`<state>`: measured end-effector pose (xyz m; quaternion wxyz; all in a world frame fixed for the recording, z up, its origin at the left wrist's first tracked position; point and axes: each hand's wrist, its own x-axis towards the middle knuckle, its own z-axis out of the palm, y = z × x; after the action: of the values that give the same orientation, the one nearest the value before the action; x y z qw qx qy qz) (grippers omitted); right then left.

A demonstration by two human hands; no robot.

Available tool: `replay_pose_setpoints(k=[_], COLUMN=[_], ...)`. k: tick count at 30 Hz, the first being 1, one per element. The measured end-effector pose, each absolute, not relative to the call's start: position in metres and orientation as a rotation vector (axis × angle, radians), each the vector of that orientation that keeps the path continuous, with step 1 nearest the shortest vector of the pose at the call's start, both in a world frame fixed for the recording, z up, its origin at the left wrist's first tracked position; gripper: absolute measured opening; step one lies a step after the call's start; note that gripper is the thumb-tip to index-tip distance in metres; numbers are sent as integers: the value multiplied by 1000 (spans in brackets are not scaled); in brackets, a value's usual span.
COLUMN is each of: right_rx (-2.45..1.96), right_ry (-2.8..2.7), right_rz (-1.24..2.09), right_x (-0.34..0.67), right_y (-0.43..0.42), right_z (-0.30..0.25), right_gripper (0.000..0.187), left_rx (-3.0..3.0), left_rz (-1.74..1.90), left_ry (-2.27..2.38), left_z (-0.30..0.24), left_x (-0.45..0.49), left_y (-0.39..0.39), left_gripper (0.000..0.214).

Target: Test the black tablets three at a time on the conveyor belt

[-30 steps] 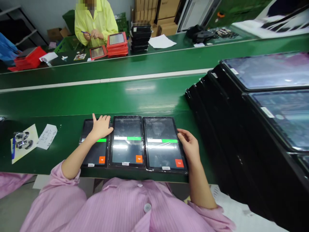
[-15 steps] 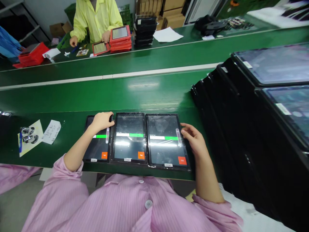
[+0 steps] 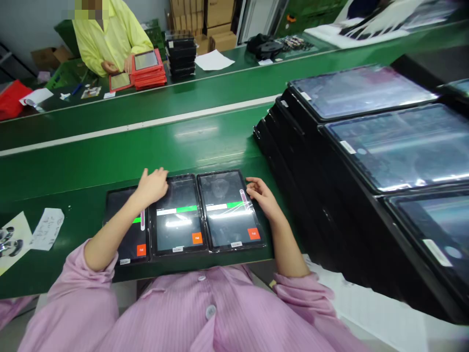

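Three black tablets lie side by side on the green bench in front of me: a left tablet (image 3: 122, 230), a middle tablet (image 3: 178, 215) and a right tablet (image 3: 227, 208). Each screen shows a green bar and an orange button. My left hand (image 3: 152, 186) rests at the top of the left tablet, fingers curled over the gap beside the middle one. My right hand (image 3: 262, 195) grips the right tablet's right edge near a grey slider shown on its screen.
Tall stacks of black tablets (image 3: 366, 146) fill the right side. White paper slips (image 3: 46, 227) lie at the left. Across the green belt (image 3: 146, 146), a person in a yellow coat (image 3: 106, 36) handles red-cased tablets (image 3: 146, 68) beside a black stack (image 3: 181, 54).
My head has swung right, so the tablets sit further left in view. My left hand went from flat on the left tablet to curled at its top edge. Sliders appeared on the screens.
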<state>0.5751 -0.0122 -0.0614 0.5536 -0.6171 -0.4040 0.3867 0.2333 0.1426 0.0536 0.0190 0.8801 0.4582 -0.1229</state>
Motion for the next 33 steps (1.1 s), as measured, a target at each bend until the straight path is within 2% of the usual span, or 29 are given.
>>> replay_pose_setpoints(k=[2, 5, 7, 9, 12, 14, 20, 29, 33], right_rx=[-1463, -1474, -1475, -1472, -1473, -1479, -1499, -1522, -1536], right_ry=[-945, -934, -928, -927, -939, -945, -944, -960, -976], right_rz=[914, 913, 916, 924, 935, 934, 903, 863, 858], right_x=[576, 578, 578, 579, 579, 579, 578, 579, 579], right_y=[-10, -9, -11, -12, -13, -13, -14, -15, -15], right_z=[-64, -67, -67, -66, -64, -64, -65, -66, -67], right_gripper=[45, 45, 46, 47, 46, 45, 45, 46, 45], left_rx=[2798, 2761, 2705, 2660, 2630, 2625, 2634, 2595, 2599], left_rz=[-239, -216, -219, -256, -382, -432, -426, -317, -318], left_ry=[1220, 910, 797, 738, 694, 683, 688, 715, 712], left_z=[45, 36, 35, 38, 44, 46, 42, 39, 40], left_x=[261, 287, 289, 285, 278, 277, 281, 279, 281], left_y=[135, 133, 139, 145, 149, 148, 146, 150, 149], left_gripper=[57, 88, 96, 80, 44, 33, 33, 48, 43])
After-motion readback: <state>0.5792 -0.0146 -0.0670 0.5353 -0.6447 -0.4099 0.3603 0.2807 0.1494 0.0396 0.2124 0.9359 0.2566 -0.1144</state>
